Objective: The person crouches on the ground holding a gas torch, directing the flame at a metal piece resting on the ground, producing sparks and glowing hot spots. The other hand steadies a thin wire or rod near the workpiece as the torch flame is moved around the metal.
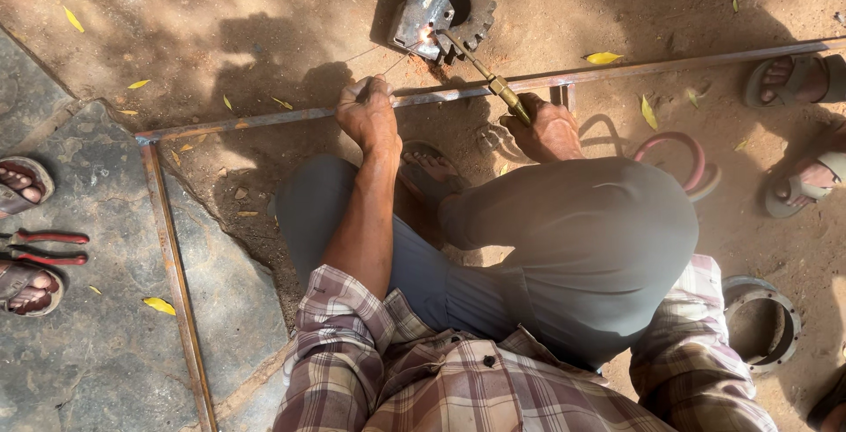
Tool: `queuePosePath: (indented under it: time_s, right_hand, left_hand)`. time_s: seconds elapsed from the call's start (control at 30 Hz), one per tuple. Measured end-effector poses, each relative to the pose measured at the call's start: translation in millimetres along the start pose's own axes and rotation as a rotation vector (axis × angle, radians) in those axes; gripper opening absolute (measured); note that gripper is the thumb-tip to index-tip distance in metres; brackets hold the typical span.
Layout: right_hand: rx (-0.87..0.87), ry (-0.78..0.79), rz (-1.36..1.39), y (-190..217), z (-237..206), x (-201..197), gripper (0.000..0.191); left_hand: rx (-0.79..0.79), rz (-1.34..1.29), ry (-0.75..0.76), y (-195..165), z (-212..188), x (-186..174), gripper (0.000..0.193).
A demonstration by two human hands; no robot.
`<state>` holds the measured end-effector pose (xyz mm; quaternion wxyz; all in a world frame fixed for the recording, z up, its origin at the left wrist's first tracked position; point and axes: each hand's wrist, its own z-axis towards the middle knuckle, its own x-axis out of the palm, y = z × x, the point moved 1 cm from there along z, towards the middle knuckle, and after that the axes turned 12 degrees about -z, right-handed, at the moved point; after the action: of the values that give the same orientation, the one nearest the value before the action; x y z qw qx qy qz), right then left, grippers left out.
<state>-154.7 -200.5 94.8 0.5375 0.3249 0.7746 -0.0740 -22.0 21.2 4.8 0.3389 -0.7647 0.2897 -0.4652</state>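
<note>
A brass torch [493,80] points its thin nozzle at a small metal plate [421,9] that leans against a big toothed gear [467,0], and a bright flame glows where the tip meets the plate. The right hand [548,128] is clenched around the lower end of the torch, so the flame sits just ahead of this hand and a little toward the left one. The left hand [370,115] grasps a thin wire rod [383,66] that runs forward to the same glowing spot; the hand itself rests on a long rusty steel bar [264,119]. This bar passes under both hands and joins a second bar [176,282] at a corner well to the left of the left hand.

The ground [264,9] is dry brown soil in patchy shade, with yellow leaves [159,305] scattered on it, and grey stone slabs [79,344] lie beyond the corner. On the slabs, far left of the left hand, lie red-handled pliers [48,247] between two sandalled feet [25,184] of another person. To the right of the right hand a reddish hose [674,146] loops on the soil, more sandalled feet [793,80] stand farther right, and a round metal ring [762,322] lies near the person's right knee.
</note>
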Motion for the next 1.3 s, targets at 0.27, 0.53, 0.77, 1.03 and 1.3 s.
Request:
queuePosePath:
  time_s: [0.27, 0.53, 0.77, 1.03, 1.3]
  right_hand:
    - [-0.049, -0.033, 0.004, 0.4, -2.6, -1.2, 0.048]
    - [-0.096, -0.063, 0.005, -5.6, 1.5, 4.9, 0.046]
    - [-0.116, -0.095, -0.023, -6.4, 2.0, 6.6, 0.044]
    - [-0.075, -0.062, 0.018, -2.3, -1.8, 1.0, 0.049]
    - [-0.083, -0.068, 0.002, -1.8, -1.0, 0.7, 0.047]
  left_hand:
    - [0.004, -0.039, 0.012, 4.0, 2.0, -1.2, 0.007]
    - [-0.045, -0.023, 0.021, -1.9, -2.0, 0.2, 0.004]
    - [-0.045, -0.055, 0.032, -1.8, -1.3, 2.8, 0.005]
    - [-0.055, -0.031, 0.011, -0.9, -0.3, 3.1, 0.005]
    - [-0.036, -0.036, 0.034, 4.3, 1.3, 0.5, 0.006]
